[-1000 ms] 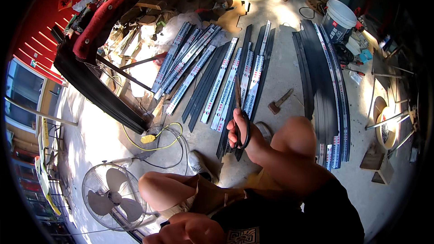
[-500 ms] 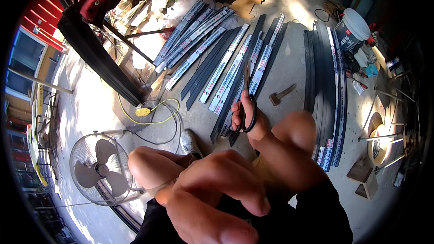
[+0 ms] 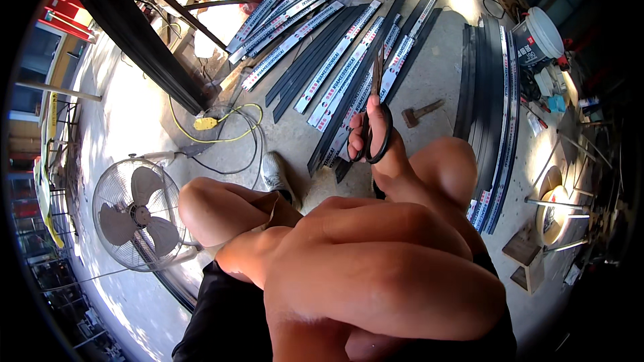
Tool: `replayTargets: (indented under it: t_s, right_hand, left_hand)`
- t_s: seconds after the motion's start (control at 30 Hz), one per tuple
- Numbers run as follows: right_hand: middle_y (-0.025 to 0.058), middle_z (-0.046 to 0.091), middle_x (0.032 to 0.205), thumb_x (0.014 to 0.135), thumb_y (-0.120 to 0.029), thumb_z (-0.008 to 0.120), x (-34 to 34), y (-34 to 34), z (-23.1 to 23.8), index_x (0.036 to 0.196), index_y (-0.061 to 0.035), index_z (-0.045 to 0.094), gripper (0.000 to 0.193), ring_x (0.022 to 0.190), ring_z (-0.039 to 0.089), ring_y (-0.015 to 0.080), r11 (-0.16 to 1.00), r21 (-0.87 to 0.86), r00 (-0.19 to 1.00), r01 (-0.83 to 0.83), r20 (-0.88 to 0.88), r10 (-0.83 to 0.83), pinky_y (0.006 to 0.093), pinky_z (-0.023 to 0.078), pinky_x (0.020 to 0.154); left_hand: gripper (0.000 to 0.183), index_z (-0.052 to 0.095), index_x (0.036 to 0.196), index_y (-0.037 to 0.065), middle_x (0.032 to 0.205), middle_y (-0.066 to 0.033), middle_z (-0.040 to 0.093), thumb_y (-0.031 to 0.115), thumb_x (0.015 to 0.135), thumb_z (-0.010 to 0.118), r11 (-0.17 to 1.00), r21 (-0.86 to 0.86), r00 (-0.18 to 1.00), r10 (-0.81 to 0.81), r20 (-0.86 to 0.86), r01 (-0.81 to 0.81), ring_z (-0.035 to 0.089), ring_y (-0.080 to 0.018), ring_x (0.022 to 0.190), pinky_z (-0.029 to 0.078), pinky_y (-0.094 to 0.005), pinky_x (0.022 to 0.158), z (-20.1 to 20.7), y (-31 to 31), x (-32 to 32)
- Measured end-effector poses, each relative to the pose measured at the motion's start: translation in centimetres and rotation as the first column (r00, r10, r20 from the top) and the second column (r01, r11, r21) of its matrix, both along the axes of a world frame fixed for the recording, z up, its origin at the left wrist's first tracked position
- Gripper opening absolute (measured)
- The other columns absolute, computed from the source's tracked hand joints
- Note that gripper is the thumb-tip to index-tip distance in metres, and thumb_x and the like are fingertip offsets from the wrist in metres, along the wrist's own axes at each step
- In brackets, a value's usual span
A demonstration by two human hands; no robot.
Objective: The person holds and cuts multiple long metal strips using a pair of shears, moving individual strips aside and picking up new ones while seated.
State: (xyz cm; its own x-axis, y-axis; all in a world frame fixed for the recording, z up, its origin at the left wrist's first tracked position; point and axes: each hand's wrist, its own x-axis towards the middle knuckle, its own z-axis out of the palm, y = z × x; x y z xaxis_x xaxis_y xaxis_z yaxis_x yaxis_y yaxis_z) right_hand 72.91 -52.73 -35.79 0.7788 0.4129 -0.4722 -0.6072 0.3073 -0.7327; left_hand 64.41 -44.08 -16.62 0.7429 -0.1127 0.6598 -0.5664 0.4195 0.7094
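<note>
In my right hand (image 3: 394,159) is a pair of scissors (image 3: 384,147) with black loop handles, its brownish closed blades pointing away from me. Beyond the blades lie dark strips (image 3: 295,70) and printed white-and-blue strips (image 3: 339,55), fanned across the concrete; their near ends pass beneath or beside the scissors. My left hand (image 3: 382,255) looms large and close to the camera in front of my lap. Its fingers are curled and the fingertips are hidden; nothing shows in it. A hammer (image 3: 421,114) rests on the floor, right of the scissors.
A second row of long strips (image 3: 490,107) lies at the right, with a bucket (image 3: 539,40) past its far end. At the left stand a fan (image 3: 137,214) and a yellow power connector (image 3: 205,123) with looped cable. A small wooden stool (image 3: 525,265) sits lower right.
My left hand has swung up and to the right, covering more of the lower view. The scissors stay in my right hand. The view has tilted, raising the floor items in the picture.
</note>
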Motion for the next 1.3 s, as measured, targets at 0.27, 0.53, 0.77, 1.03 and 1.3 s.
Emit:
replayTargets:
  t_s: [0.27, 0.53, 0.77, 1.03, 1.3]
  right_hand:
    - [0.0019, 0.051, 0.090, 0.107, -0.060, 0.056, 0.2, -0.7, 0.6, 0.108, -0.0118, 0.054, 0.048, 0.062, 0.051, 0.0106, 0.999, 0.016, 0.999, -0.045, -0.003, 0.045, 0.0314, 0.048, 0.061]
    - [0.0000, 0.046, 0.063, 0.108, -0.071, 0.041, -0.1, -1.0, 1.1, 0.094, -0.0117, 0.054, 0.062, 0.057, 0.048, 0.0151, 0.997, 0.014, 0.994, 0.080, 0.070, -0.081, 0.0287, 0.039, 0.056]
    - [-0.0006, 0.047, 0.071, 0.104, -0.073, 0.050, 2.8, -5.1, 4.5, 0.101, -0.0069, 0.057, 0.066, 0.067, 0.046, 0.0140, 0.929, 0.266, 0.967, 0.256, -0.085, -0.242, 0.0263, 0.038, 0.065]
    - [0.0009, 0.048, 0.075, 0.107, -0.058, 0.058, 8.3, -12.5, 3.3, 0.109, 0.0021, 0.059, 0.060, 0.071, 0.045, 0.0137, 0.819, 0.527, 0.957, 0.227, 0.037, -0.288, 0.0266, 0.040, 0.068]
    - [0.0066, 0.066, 0.092, 0.105, -0.054, 0.065, 9.9, -13.2, 2.6, 0.106, -0.0031, 0.067, 0.051, 0.073, 0.053, 0.0149, 0.809, 0.419, 0.907, 0.412, -0.106, -0.407, 0.0291, 0.043, 0.067]
  left_hand:
    - [0.053, 0.049, 0.147, 0.008, 0.103, -0.0124, 0.062, 0.002, 0.096, 0.065, 0.967, 0.134, 0.943, 0.172, 0.286, -0.217, 0.055, -0.0170, 0.072, 0.050, -0.0287, 0.059, -1.8, 1.6, 1.0]
    - [0.050, 0.051, 0.151, 0.007, 0.107, -0.0064, 0.064, -0.002, 0.102, 0.053, 0.692, 0.204, 0.619, 0.715, -0.327, -0.692, 0.057, -0.0130, 0.082, 0.048, -0.0258, 0.072, -11.8, 9.7, 6.5]
    - [0.036, 0.065, 0.135, 0.004, 0.106, -0.0080, 0.074, 0.014, 0.101, 0.064, 0.499, 0.824, 0.400, 0.836, -0.375, -0.269, 0.070, -0.0185, 0.090, 0.056, -0.0321, 0.082, -35.0, 14.5, 8.5]
    - [0.052, 0.066, 0.137, 0.004, 0.130, -0.0250, 0.069, 0.022, 0.088, 0.068, 0.285, 0.939, 0.464, 0.817, -0.342, 0.190, 0.068, -0.0423, 0.119, 0.055, -0.0477, 0.102, -47.1, 12.6, 5.4]
    - [0.061, 0.057, 0.147, 0.005, 0.139, -0.0283, 0.062, 0.022, 0.089, 0.063, 0.233, 0.895, 0.442, 0.804, -0.398, 0.382, 0.061, -0.0462, 0.128, 0.052, -0.0529, 0.107, -52.1, 11.3, 4.4]
